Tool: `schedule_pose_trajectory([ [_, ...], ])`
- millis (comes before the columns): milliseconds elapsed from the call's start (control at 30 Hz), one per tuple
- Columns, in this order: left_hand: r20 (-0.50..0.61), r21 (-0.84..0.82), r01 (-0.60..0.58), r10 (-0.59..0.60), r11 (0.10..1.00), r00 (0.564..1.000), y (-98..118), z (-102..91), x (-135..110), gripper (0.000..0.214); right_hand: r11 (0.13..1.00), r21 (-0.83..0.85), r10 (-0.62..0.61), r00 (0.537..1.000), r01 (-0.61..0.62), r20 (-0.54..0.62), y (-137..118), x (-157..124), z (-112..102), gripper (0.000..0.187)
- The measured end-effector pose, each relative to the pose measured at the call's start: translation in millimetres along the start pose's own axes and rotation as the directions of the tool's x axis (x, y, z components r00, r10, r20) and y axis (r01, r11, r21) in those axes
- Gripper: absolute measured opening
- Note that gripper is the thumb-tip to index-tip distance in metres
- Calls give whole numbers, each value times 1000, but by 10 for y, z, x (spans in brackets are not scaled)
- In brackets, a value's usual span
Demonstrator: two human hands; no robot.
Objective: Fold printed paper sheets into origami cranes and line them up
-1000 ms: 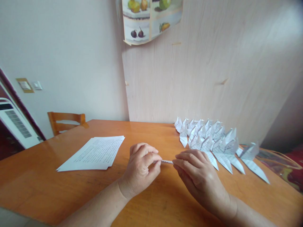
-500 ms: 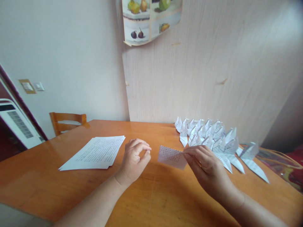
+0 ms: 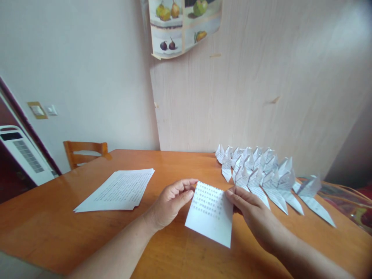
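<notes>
A small piece of printed paper (image 3: 208, 213) hangs above the table, tilted, its text side toward me. My right hand (image 3: 247, 203) pinches its upper right corner between thumb and fingers. At the upper left corner, the thumb and fingertips of my left hand (image 3: 174, 201) close on the edge. Right of my right hand stand several folded paper shapes (image 3: 273, 176) with upright points and long flat tails, set in rows. A stack of printed sheets (image 3: 116, 190) lies flat to the left of my left hand.
The orange wooden table (image 3: 174, 162) reaches back to the wall. Behind its left edge is a wooden chair (image 3: 85, 151). A clear plastic bag (image 3: 348, 201) sits at the right edge. A fruit poster (image 3: 183, 29) hangs above, and a white appliance (image 3: 26, 155) stands far left.
The paper has swung down from nearly flat to show more of its printed face. My left hand has moved right and taken its upper left corner; my right hand still holds the other.
</notes>
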State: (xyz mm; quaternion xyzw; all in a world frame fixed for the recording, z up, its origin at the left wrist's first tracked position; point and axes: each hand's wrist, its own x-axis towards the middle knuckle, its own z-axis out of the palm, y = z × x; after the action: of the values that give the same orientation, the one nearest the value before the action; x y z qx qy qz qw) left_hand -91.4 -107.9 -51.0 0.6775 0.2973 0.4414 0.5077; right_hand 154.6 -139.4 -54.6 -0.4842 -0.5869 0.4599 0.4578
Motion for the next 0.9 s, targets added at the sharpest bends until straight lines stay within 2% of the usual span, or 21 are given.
schedule_pose_trajectory([
  [167, 45, -62, 25, -22, 998, 999, -27, -19, 3, 36, 997, 55, 44, 999, -45, 21, 16, 3, 30, 39],
  [467, 45, -71, 30, -27, 997, 999, 8, -8, -7, 29, 980, 166, 102, 993, -110, 57, 98, -3, 40, 35],
  [700, 7, 58, 90, -91, 994, 996, -11, -7, 14, 21, 975, 170, 134, 988, -145, 73, 54, -26, 69, 36],
  [900, -64, 125, 143, -135, 982, 989, -11, 9, 41, 24, 991, 88, 100, 994, -104, 41, 19, -28, 42, 53],
])
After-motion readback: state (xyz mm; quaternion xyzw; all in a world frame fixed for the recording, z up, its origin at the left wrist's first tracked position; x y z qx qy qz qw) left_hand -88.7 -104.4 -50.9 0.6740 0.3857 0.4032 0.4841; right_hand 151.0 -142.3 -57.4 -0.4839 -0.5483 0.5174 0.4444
